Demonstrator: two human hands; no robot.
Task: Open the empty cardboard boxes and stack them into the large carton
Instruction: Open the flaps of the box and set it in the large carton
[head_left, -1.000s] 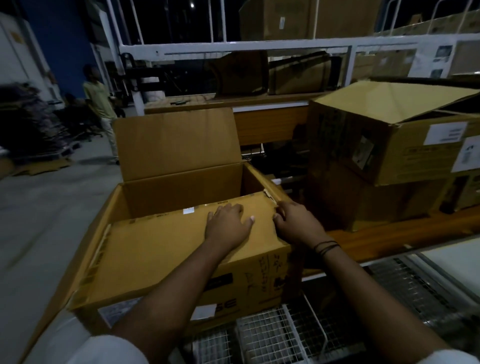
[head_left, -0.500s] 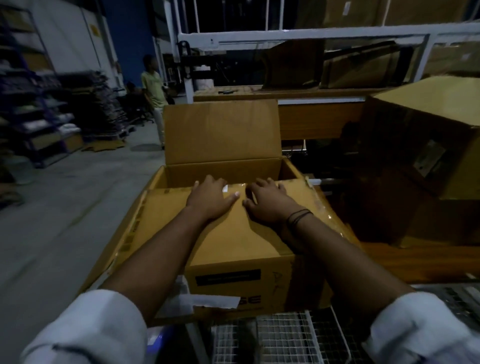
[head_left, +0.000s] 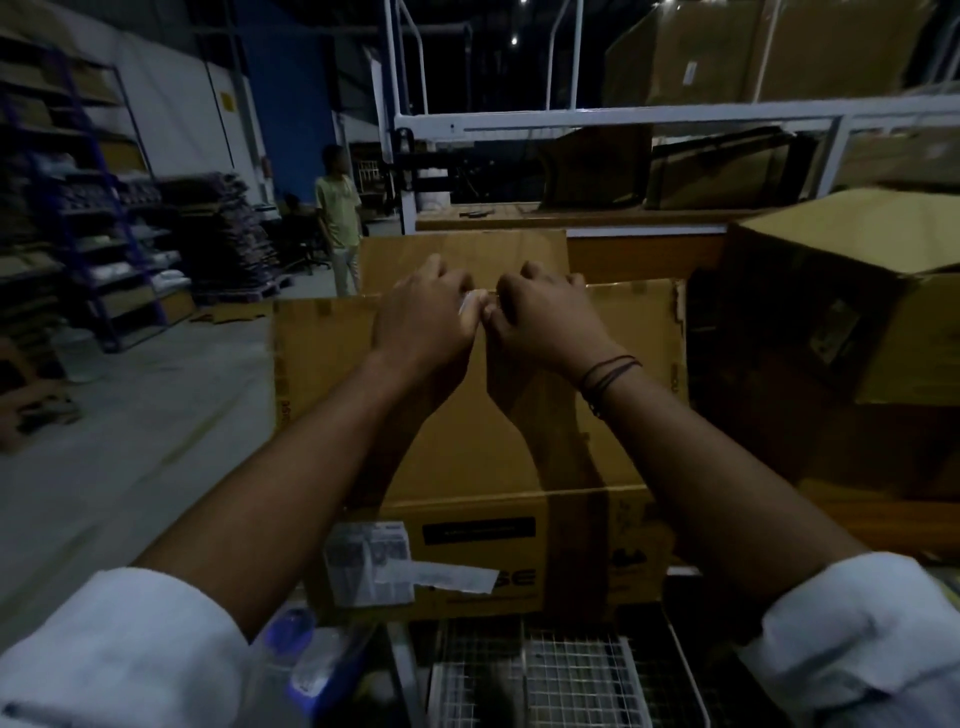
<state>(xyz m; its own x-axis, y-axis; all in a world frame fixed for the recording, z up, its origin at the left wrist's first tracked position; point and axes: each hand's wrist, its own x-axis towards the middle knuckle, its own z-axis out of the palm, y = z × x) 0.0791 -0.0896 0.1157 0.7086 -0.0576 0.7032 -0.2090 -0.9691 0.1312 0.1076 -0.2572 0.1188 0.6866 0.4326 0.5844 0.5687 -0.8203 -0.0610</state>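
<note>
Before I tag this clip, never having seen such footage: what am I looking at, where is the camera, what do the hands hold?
No machine: a person wears a camera on the head, looking forward and down at their own arms. The left hand and right hand sit side by side at the far edge of a closed cardboard box, fingers curled over that edge, beside a scrap of tape. Behind rises a flap of the large carton. Below is a wire mesh rack; a second box stands to the right.

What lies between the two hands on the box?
In the head view, a small pale strip, probably tape, sits between the left hand and the right hand, over the box top.
</note>
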